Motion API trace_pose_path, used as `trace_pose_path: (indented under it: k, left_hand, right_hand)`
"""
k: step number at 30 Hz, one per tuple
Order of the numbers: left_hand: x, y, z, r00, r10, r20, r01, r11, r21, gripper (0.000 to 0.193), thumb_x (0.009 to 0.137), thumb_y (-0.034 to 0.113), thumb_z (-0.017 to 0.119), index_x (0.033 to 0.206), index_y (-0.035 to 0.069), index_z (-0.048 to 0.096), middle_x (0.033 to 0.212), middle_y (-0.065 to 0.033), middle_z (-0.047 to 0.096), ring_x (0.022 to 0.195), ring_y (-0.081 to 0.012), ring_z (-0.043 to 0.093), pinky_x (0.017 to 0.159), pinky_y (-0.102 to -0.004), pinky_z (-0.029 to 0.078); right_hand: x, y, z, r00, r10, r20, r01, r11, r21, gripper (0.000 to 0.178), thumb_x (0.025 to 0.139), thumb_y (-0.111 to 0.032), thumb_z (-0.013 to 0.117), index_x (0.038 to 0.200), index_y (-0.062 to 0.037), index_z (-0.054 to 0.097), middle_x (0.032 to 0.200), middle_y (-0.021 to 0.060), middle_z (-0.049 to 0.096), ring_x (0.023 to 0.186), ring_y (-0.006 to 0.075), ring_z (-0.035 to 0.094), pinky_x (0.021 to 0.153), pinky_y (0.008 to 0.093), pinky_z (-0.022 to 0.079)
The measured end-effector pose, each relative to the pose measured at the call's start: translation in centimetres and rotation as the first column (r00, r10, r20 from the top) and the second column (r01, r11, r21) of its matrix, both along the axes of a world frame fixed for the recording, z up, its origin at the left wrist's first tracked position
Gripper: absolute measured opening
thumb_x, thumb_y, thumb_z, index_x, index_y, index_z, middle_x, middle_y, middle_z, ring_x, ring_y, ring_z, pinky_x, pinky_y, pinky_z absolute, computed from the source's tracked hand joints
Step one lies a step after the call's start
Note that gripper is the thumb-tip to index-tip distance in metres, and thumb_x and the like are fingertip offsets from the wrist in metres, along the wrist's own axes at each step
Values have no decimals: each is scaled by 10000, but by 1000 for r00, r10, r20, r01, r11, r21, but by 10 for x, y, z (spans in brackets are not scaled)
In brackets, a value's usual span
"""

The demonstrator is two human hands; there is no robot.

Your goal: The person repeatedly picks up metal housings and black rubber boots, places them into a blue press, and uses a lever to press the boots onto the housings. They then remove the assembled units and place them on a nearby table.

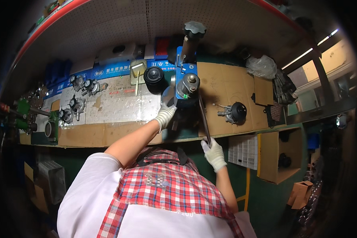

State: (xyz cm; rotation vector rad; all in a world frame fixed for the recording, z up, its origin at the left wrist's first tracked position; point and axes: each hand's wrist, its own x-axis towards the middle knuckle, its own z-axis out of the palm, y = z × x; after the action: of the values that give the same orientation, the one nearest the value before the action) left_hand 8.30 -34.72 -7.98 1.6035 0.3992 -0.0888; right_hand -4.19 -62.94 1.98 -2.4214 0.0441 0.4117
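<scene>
A blue bench press (186, 71) with a black knob (194, 29) on top stands at the middle of the bench. My left hand (165, 116), in a white knit glove, is closed on a grey rounded part (169, 95) at the press's left side; the fingertips are partly hidden. In a matching glove, my right hand (215, 155) wraps round the lower end of the press's long dark lever (204, 121), which slants down over the bench edge. Left of the press stands a black round container (155, 79). A metal assembly with a black cap (237, 113) lies to the right.
Several metal assemblies (92, 87) lie on the left cardboard. A brush rests in a square tin (138, 66). At the far left is a green fixture (24, 115); a plastic bag (261, 66) sits back right. Below the bench are a cardboard box (269, 156) and a white crate (242, 150).
</scene>
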Motion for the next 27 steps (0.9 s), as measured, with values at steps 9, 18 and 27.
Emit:
trace_pose_path:
  k: [9,18,27]
  left_hand:
    - [-12,31,65,988,-126,-90,127,992,1,492,918,405,673,1211,10,695,1071,-149,734,971,-242,675,879,-353,514]
    - [-87,119,113,979,-198,55,192,977,94,593,920,285,711,1360,-68,529,1195,-179,690,1094,-238,656,989,-344,499]
    - [-155,232,143,977,-37,211,80,977,-199,628,1015,498,550,1421,31,444,1049,-89,632,896,-180,649,811,-326,564]
  right_hand:
    - [-34,-37,144,935,134,-329,307,161,938,1170,765,-890,480,1559,-52,290,940,162,670,688,216,684,575,326,600]
    - [3,185,63,847,-5,-532,434,585,685,823,890,-661,640,1467,-112,431,1209,124,621,830,209,680,702,347,614]
    - [-9,274,85,998,15,59,-56,619,783,650,890,-103,724,1451,8,414,1275,139,574,1150,211,610,896,315,563]
